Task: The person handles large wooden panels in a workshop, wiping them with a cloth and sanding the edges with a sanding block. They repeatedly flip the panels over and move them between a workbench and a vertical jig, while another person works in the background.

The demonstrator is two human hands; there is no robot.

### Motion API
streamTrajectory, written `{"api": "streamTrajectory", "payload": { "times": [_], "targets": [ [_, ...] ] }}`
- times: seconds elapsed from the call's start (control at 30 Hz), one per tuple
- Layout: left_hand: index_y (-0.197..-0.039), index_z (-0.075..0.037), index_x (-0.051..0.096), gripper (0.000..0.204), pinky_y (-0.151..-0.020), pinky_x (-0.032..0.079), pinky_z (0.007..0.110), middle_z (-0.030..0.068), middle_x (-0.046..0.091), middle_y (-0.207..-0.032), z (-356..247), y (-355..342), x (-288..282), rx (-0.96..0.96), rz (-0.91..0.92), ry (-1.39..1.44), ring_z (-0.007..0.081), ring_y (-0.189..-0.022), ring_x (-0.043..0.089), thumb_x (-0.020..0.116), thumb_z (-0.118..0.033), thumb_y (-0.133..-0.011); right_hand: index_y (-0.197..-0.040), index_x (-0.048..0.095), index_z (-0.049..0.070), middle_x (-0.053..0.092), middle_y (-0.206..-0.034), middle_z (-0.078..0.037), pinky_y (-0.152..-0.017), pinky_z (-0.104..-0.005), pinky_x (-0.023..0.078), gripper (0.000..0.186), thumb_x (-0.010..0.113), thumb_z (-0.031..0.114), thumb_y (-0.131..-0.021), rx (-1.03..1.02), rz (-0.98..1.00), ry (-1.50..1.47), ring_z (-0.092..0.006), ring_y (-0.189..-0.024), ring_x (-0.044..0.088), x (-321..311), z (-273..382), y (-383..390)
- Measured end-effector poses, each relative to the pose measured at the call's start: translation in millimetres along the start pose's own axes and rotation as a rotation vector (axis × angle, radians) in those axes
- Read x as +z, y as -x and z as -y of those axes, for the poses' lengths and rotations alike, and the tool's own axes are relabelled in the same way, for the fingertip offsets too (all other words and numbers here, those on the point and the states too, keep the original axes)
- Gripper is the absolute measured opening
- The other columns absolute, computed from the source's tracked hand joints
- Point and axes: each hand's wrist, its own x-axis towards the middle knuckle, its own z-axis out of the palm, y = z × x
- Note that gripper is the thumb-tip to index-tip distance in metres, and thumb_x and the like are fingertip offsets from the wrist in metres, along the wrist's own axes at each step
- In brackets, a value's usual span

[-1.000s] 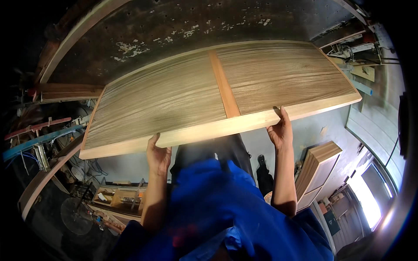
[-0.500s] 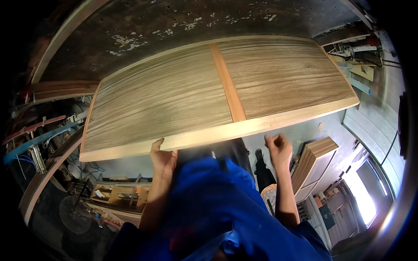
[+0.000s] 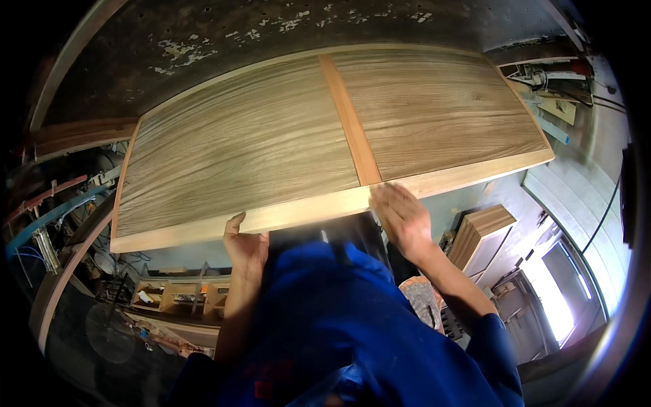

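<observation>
A large framed wooden panel (image 3: 237,149) spans the view, with grey-brown grain in its two fields. A reddish divider strip (image 3: 349,122) runs between the fields, and a pale rail (image 3: 305,205) forms the near edge. My left hand (image 3: 245,244) grips that rail left of the middle; its thumb shows at the rail's face and the other fingers are mostly hidden below. Just where the divider meets the rail, my right hand (image 3: 401,220) lies over the wood with its fingers stretched out, slightly blurred, and nothing visible in it.
Behind the panel lies a dark worktop (image 3: 237,68) with flaking patches. Clamps (image 3: 47,224) and a wooden beam crowd the left. An open compartmented wooden box (image 3: 180,298) sits low left. Several stacked boards (image 3: 481,237) lean at the right, near a bright window (image 3: 549,292).
My right hand has come up and left from below the rail onto it, its curled fingers now stretched out. My left hand keeps its grip. The view has shifted slightly.
</observation>
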Motion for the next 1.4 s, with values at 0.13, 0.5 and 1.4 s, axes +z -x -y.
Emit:
{"api": "streamTrajectory", "payload": {
  "times": [0.13,0.5,1.4],
  "targets": [
    [-0.130,0.001,0.054,0.041,-0.106,0.055,0.043,0.0152,0.063,-0.132,-1,7,12,0.033,-0.006,-0.019,0.0305,-0.123,0.062,0.064,-0.005,-0.090,-0.119,0.066,-0.002,0.066,-0.129,-0.022,-0.112,-0.0500,0.045,0.040,0.076,0.017,-0.085,0.111,-0.047,-0.117,-0.0401,-0.124,0.061,-33,23,-31],
    [-0.119,-0.002,0.062,0.032,-0.097,0.060,0.043,0.0134,0.070,-0.120,-16,12,5,-0.050,0.009,-0.128,0.0294,-0.113,0.068,0.067,-0.014,-0.090,-0.125,0.061,0.002,0.067,-0.115,-0.010,-0.083,-0.0342,0.054,0.034,0.063,0.028,-0.102,1.303,-0.647,-1.194,-0.0188,-0.096,0.065,-26,-44,59],
    [-0.134,-0.002,0.053,0.055,-0.108,0.048,0.053,0.0142,0.063,-0.127,42,200,-57,0.243,0.136,-0.507,0.0325,-0.121,0.060,0.064,-0.015,-0.081,-0.123,0.054,-0.004,0.066,-0.112,-0.013,-0.089,-0.0402,0.059,0.041,0.063,0.003,-0.084,1.179,-1.192,-1.765,-0.0273,-0.102,0.069,-27,7,237]
  ]
}}
